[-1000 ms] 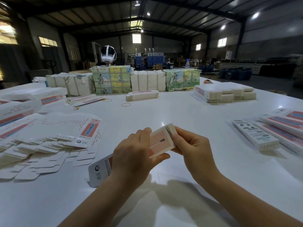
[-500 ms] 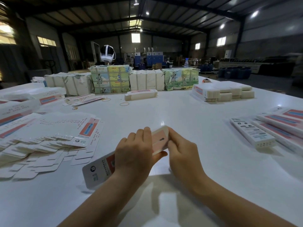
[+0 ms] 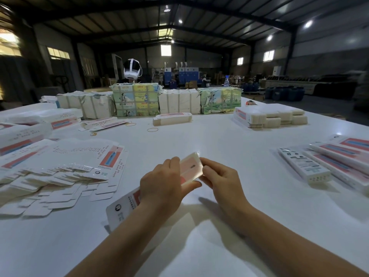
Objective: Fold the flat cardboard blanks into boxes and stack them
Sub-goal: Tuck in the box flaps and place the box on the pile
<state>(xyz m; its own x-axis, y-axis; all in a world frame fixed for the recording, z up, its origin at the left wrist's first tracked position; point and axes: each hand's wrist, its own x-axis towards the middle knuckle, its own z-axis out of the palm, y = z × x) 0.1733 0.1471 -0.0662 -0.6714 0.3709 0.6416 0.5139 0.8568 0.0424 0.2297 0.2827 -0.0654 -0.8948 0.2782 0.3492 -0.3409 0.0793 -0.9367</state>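
Just above the white table (image 3: 219, 140), near its front middle, I held the half-formed box (image 3: 191, 168). Its long axis ran from near-left to far-right. My left hand (image 3: 161, 188) wrapped the middle, fingers curled over the top and thumb under. My right hand (image 3: 221, 178) pinched the far end, so I judged the end flap was its work. Loose flat blanks (image 3: 60, 176) lay to the left, finished boxes (image 3: 305, 166) to the right.
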